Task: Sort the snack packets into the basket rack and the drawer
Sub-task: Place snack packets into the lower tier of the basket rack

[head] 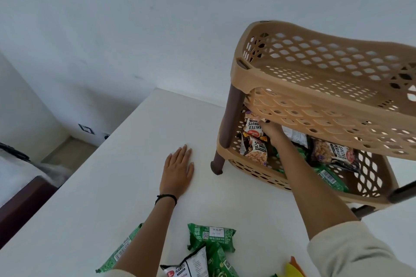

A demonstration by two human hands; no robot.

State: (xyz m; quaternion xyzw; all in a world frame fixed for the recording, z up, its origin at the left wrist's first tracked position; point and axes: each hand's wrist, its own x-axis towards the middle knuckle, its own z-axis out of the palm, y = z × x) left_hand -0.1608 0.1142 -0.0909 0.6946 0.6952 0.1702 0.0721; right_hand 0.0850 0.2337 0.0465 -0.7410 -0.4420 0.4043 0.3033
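A tan two-tier basket rack [319, 105] stands on the white table [126, 164] at the right. My right hand [271, 131] reaches into its lower basket [258, 173] and holds a salted peanuts packet [254, 127]. More peanut packets [255, 150] and green packets [333, 181] lie in that basket. The upper basket looks empty. My left hand [179, 168] rests flat on the table, left of the rack. Green packets [210, 236] and a black-and-white peanuts packet [186, 266] lie at the near edge.
Another green packet [117, 252] lies partly under my left forearm. A yellow and orange item [295, 269] shows at the bottom edge. The white wall stands behind the table. A bed edge [20, 186] and the floor lie to the left, below the table.
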